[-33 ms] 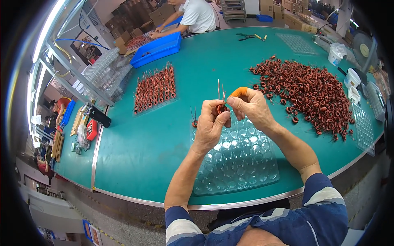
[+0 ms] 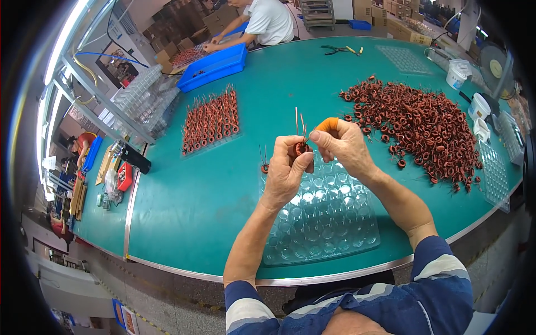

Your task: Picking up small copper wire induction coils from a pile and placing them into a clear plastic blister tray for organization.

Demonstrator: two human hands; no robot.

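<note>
My left hand (image 2: 286, 170) pinches a toroidal coil (image 2: 301, 148), a small dark ring wound with copper wire, with long wire leads sticking up. Close on its right, my right hand (image 2: 349, 146) has thumb and index finger closed at the base of the leads, seemingly on one of them; the fingertips partly hide it. An orange finger cot (image 2: 326, 126) covers the right index finger. Below both hands lies a clear plastic tray (image 2: 321, 223) with round pockets. One more coil (image 2: 264, 167) sits at its far left corner, next to my left hand.
A large heap of coils (image 2: 419, 131) covers the right of the green table (image 2: 184, 212). Farther left stands a tray filled with coils (image 2: 211, 121), near a blue bin (image 2: 215, 68). Pliers (image 2: 335, 50) lie at the far edge. A co-worker (image 2: 268, 25) works beyond the bin.
</note>
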